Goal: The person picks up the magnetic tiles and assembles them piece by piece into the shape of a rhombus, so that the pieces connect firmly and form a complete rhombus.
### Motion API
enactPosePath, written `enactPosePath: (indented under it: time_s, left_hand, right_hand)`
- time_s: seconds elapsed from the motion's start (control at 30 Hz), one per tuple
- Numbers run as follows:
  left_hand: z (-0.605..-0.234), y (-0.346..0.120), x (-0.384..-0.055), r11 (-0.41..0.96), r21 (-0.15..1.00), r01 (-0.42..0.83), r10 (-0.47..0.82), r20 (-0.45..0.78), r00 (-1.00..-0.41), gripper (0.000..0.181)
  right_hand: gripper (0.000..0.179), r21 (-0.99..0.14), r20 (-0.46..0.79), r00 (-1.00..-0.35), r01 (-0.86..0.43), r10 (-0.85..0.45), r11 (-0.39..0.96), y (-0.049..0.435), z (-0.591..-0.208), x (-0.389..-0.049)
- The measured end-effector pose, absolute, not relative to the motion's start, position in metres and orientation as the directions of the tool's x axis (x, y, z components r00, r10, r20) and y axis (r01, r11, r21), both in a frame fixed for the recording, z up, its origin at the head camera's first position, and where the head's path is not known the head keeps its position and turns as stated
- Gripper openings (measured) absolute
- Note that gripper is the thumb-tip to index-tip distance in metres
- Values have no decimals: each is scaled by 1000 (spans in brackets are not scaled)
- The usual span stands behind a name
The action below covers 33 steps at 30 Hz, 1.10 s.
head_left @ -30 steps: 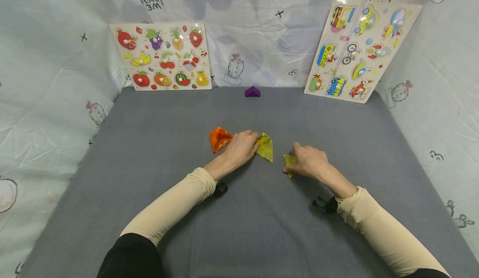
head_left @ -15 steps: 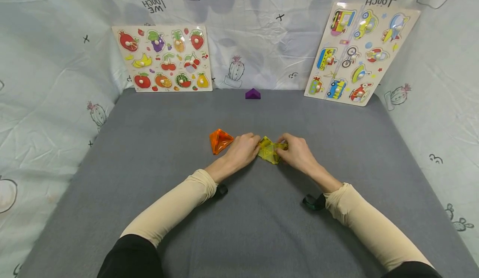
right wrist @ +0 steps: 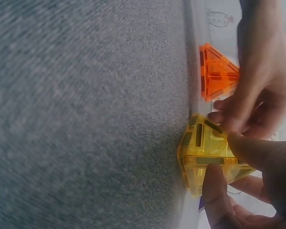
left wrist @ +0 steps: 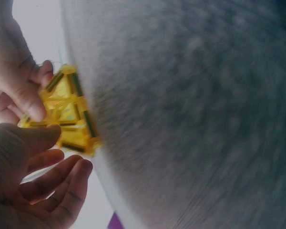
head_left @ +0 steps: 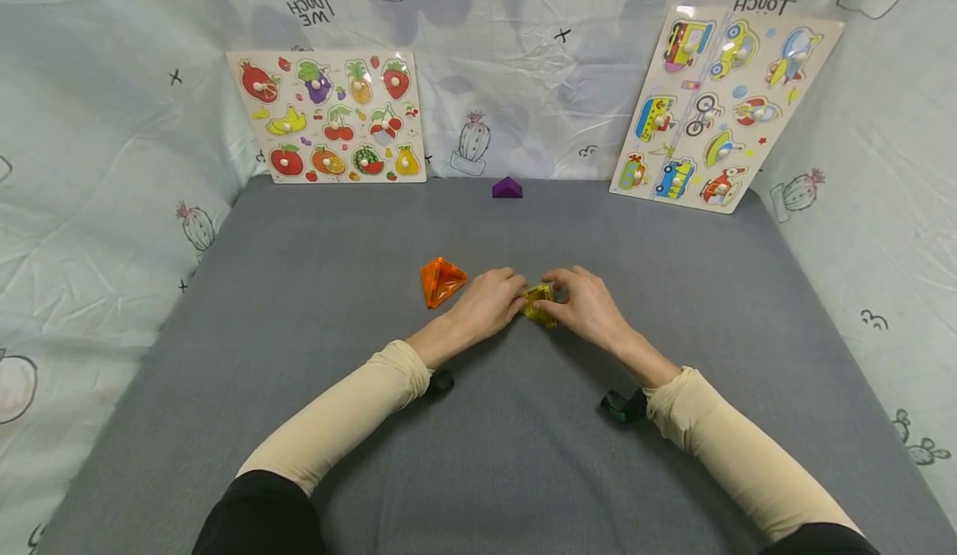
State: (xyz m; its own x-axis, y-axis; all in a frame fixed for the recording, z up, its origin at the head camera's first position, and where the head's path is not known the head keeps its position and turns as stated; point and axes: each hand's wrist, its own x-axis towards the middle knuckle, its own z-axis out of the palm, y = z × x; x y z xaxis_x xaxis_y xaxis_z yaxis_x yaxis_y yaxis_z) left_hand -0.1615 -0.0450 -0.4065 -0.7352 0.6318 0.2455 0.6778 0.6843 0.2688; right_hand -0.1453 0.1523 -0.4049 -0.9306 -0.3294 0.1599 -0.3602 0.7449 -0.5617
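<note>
Both hands meet at a yellow see-through piece made of triangular magnetic tiles, near the middle of the grey cloth. It stands up as a pyramid-like shape with dark magnet strips along its edges. My left hand holds its left side, the thumb against a tile face in the left wrist view. From the right, my right hand pinches it between thumb and fingers. Just left of the left hand rests an orange pyramid of magnetic tiles, apart from the yellow one. Parts of the yellow tiles are hidden behind fingers.
A small purple triangular piece stands at the cloth's far edge. A fruit puzzle board leans on the back curtain at left, a vehicle puzzle board at right. Grey cloth covers the table, with patterned curtains around.
My right hand has moved left, bringing its yellow tile against the one at the left hand. The flat-looking yellow tiles have folded together into a compact shape. The orange pyramid has stayed put.
</note>
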Motion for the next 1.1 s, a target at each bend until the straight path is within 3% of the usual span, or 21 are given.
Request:
enactPosePath:
  time_s: [0.27,0.47,0.63,0.9,1.1]
  left_hand:
    - [-362,-97,-163,791,271,548,467,310,-828,28]
    - [-361,-138,-170,865,341,368,351,112,-930,45]
    - [-377,-149,-171,859,385,338,371,-10,-929,51]
    - [-387,-147,-170,818,494,293,365,-54,-929,48]
    - [-387,-139,-162,761,579,291,429,-114,-896,55]
  right_hand:
    - [42,-586,181,-917,-391,-356,710,152,-403,-143]
    - [36,-600,183,-910,-404,-373,690,152,-405,-145]
    - [32,-601,184,-909,-405,-374,689,154,-408,-146]
    - [35,-629,125,-948,-304,-293,715,158,-409,-144]
    - [44,-631,60,-939,-298,-338,716,164,-406,-145]
